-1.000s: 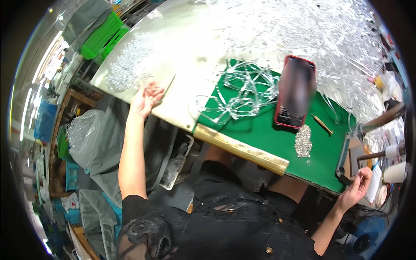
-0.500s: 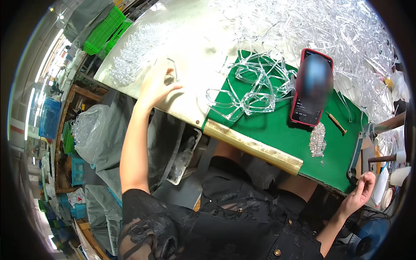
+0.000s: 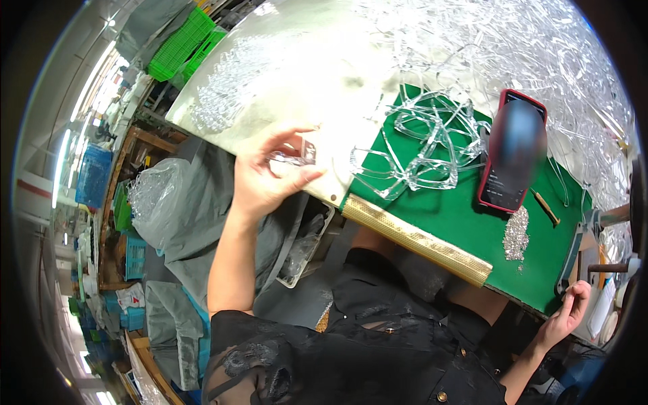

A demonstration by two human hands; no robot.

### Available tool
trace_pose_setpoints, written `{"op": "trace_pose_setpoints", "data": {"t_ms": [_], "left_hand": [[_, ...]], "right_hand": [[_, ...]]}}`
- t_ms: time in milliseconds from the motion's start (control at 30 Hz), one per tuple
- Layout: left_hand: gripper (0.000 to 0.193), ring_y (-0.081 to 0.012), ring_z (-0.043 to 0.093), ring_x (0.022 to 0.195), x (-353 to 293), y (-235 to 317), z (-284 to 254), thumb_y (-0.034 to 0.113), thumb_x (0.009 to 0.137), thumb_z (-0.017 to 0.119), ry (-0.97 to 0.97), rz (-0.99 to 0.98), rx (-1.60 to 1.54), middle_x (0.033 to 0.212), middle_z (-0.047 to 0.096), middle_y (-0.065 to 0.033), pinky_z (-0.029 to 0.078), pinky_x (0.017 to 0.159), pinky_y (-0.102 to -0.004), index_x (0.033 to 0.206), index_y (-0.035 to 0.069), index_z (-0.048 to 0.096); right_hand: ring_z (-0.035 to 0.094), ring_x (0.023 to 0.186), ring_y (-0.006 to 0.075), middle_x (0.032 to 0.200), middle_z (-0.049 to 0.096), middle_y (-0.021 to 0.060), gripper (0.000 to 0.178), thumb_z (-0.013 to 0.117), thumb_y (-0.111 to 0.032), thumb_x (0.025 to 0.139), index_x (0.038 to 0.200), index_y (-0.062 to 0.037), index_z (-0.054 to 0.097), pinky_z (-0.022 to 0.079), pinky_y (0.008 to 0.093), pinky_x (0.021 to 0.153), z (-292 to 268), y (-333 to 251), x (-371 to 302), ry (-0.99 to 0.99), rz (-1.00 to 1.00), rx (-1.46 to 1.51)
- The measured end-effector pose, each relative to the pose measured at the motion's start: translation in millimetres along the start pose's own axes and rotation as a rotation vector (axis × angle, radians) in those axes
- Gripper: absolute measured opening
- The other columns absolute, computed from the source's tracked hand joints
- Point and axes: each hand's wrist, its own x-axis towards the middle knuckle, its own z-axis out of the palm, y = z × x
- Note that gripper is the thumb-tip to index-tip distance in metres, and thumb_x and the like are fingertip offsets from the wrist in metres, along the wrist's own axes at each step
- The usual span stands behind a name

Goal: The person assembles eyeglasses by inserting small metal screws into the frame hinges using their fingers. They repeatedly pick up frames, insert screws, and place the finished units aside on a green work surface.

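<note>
My left hand [image 3: 260, 179] is raised over the pale tabletop, its fingers and thumb curled around a clear plastic eyeglass frame [image 3: 297, 156]; the fingers and glare hide part of it. At the lower right, beside the table's corner, my right hand [image 3: 567, 316] is closed with fingertips and thumb together. Whatever it may hold is too small to make out. Several clear eyeglass frames [image 3: 432, 177] lie tangled on the green mat [image 3: 466, 202]. Right of them are a heap of tiny metal screws [image 3: 516, 236] and a brass-coloured screwdriver [image 3: 547, 208].
A phone in a red case [image 3: 511, 152] stands propped beside the frames. Clear temple arms [image 3: 540, 40] are piled along the back, and rows of clear parts [image 3: 226, 88] lie far left. A gold padded strip [image 3: 418, 241] lines the front edge. A metal fixture [image 3: 572, 260] stands at the right.
My left hand has come nearer and to the right, bringing the clear frame off the left of the table. The whole view has shifted slightly; my right hand stays closed by the corner.
</note>
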Motion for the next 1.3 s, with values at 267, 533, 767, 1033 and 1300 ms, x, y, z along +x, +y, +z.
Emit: {"op": "trace_pose_setpoints", "data": {"t_ms": [267,533,767,1033,1300], "left_hand": [[0.054,-0.0119,0.066,0.074,-9,12,5,0.006,0.07,0.083,-0.019,0.111,-0.08,0.081,0.069,-0.0078,0.051,0.069,-0.0235,0.119,0.0,0.06],[0.067,-0.018,0.064,0.074,-32,14,15,0.022,0.079,0.074,0.128,0.152,-0.028,0.077,0.064,-0.0089,0.051,0.089,-0.0415,0.133,0.0,0.041],[0.085,-0.0173,0.058,0.054,-50,45,65,0.042,0.083,0.073,0.054,0.394,0.096,0.067,0.059,-0.0078,0.056,0.065,-0.035,0.137,-0.002,0.024],[0.09,-0.0193,0.062,0.055,-15,75,158,0.032,0.07,0.085,-0.52,0.627,-0.445,0.064,0.064,-0.0102,0.057,0.062,-0.0355,0.134,-0.005,0.033],[0.106,-0.0198,0.064,0.062,-32,77,194,0.035,0.066,0.087,-0.387,0.015,-0.72,0.092,0.062,-0.0185,0.056,0.069,-0.0361,0.138,-0.014,0.027]], "right_hand": [[0.049,0.082,0.0247,0.088,0.048,0.0106,0.031,0.068,-0.017,0.077,0.106,-0.0054,0.068,0.041,0.0323,0.072,60,-62,4,-0.66,-0.224,-0.444],[0.05,0.086,0.0254,0.092,0.052,0.0065,0.051,0.065,-0.047,0.075,0.113,-0.0118,0.067,0.039,0.0379,0.075,62,-58,13,-0.706,-0.48,-0.728],[0.054,0.09,0.026,0.097,0.058,0.007,0.045,0.071,-0.036,0.073,0.106,-0.0064,0.067,0.041,0.0373,0.077,47,-52,8,-0.632,-0.411,-0.642],[0.056,0.088,0.0268,0.093,0.058,0.0074,0.022,0.072,-0.018,0.074,0.09,-0.0059,0.065,0.044,0.0376,0.076,38,-46,4,-0.569,-0.334,-0.562],[0.056,0.08,0.0236,0.084,0.058,0.0087,0.009,0.062,0.003,0.08,0.088,0.0006,0.066,0.045,0.0318,0.072,42,-39,17,-0.554,-0.022,-0.39]]}}
